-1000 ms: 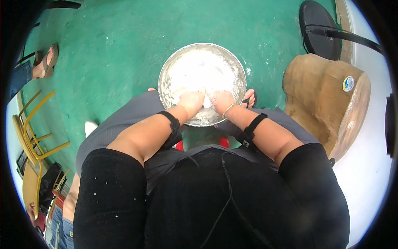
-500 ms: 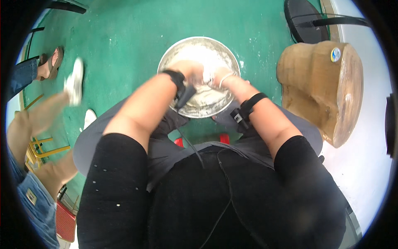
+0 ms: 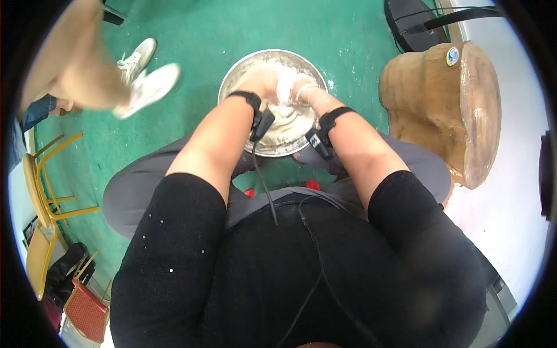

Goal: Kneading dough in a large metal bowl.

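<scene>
Green floor (image 3: pixel 203 35) carries the metal bowl (image 3: pixel 281 149), likely so body weight helps; left hand (image 3: pixel 262 82) and right hand (image 3: pixel 304 93) touch pale dough (image 3: pixel 285 126), clenched or loose I can't tell.

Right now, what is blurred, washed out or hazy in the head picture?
Head view throughout: another person's leg is motion-blurred; finger detail on left hand and right hand fades into the pale mix; the white wall looks washed out; haze veils part of the black shirt.
</scene>
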The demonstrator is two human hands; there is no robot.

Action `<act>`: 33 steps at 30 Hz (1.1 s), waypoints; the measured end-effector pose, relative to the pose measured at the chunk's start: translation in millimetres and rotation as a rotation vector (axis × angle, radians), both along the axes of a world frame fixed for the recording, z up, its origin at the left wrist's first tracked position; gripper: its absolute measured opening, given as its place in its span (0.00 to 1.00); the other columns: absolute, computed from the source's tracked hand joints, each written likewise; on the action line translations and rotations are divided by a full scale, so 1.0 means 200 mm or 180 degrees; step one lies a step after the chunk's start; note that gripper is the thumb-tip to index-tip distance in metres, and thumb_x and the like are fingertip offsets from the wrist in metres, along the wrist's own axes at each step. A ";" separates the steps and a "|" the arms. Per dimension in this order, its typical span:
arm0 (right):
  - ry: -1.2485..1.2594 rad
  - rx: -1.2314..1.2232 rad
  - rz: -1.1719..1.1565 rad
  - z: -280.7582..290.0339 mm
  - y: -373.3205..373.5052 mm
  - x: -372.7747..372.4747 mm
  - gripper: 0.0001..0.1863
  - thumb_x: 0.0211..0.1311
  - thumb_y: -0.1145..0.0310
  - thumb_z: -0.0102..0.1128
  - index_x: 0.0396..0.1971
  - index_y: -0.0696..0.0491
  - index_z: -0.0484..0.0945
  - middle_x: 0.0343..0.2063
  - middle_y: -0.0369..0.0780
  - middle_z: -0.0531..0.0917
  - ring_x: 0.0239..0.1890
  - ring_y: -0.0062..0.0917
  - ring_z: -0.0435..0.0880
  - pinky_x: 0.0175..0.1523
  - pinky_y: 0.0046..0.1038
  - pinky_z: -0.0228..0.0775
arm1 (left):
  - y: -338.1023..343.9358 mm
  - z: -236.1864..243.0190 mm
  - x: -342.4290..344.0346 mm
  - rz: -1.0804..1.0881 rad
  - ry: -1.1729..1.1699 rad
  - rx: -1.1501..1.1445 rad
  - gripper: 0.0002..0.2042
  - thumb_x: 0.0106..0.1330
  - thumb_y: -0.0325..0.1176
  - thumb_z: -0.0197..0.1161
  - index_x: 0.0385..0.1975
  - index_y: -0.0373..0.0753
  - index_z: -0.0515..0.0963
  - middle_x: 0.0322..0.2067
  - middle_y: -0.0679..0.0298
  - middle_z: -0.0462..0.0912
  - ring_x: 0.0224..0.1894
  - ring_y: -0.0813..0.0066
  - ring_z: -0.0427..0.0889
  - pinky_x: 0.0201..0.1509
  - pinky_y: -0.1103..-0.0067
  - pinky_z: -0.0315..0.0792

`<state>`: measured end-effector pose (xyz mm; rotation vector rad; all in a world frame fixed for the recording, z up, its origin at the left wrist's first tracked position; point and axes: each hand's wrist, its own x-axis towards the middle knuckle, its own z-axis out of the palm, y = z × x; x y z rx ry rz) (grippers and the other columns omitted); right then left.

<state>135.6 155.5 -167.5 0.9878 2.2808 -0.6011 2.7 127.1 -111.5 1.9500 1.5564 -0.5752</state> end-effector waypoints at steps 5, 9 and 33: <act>0.0589 0.0020 -0.0785 0.06 -0.27 0.10 0.23 0.48 0.61 0.57 0.47 0.49 0.73 0.38 0.47 0.79 0.41 0.40 0.78 0.48 0.34 0.68 | -0.29 0.05 -0.03 0.0192 -0.0586 0.0399 0.25 0.34 0.46 0.73 0.32 0.36 0.78 0.32 0.51 0.80 0.39 0.59 0.79 0.45 0.70 0.72; 0.1376 0.0280 -0.0478 0.26 -0.55 0.15 0.15 0.49 0.68 0.55 0.40 0.50 0.75 0.35 0.48 0.79 0.37 0.42 0.79 0.44 0.37 0.69 | -0.50 0.24 -0.10 -0.0362 -0.0749 0.0242 0.24 0.37 0.42 0.71 0.33 0.35 0.74 0.32 0.50 0.78 0.40 0.56 0.77 0.45 0.68 0.71; 0.0336 -0.0540 -0.0522 0.12 -0.50 0.08 0.10 0.48 0.69 0.52 0.31 0.53 0.78 0.32 0.46 0.79 0.36 0.37 0.80 0.40 0.36 0.71 | -0.67 -0.17 0.01 -0.0088 -0.1175 0.1298 0.07 0.51 0.29 0.53 0.29 0.38 0.74 0.33 0.60 0.71 0.41 0.66 0.73 0.38 0.74 0.74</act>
